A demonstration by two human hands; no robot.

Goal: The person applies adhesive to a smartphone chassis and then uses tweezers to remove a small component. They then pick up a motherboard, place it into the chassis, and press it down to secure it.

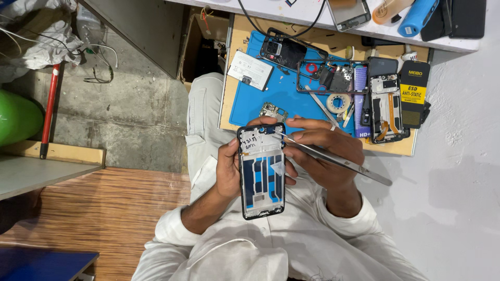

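Here, gripping an opened phone frame (262,170) upright over the lap with the left hand (228,169), fingers curled round its left edge. Pinching metal tweezers (333,158) in the right hand (323,153), tips touching the frame's upper right. Lying farther off on the blue mat (281,88): a battery (250,69), tape roll (338,103), another dismantled phone (385,106).

You wear a white long-sleeved shirt, loose and creased across the chest and belly. Both sleeves are pushed back from the wrists, bunching in soft folds above your bare left hand (227,169) and right hand (325,153). Your trousers are a pale off-white, with a long seam down the thigh. Neither hand carries a glove, ring or watch.
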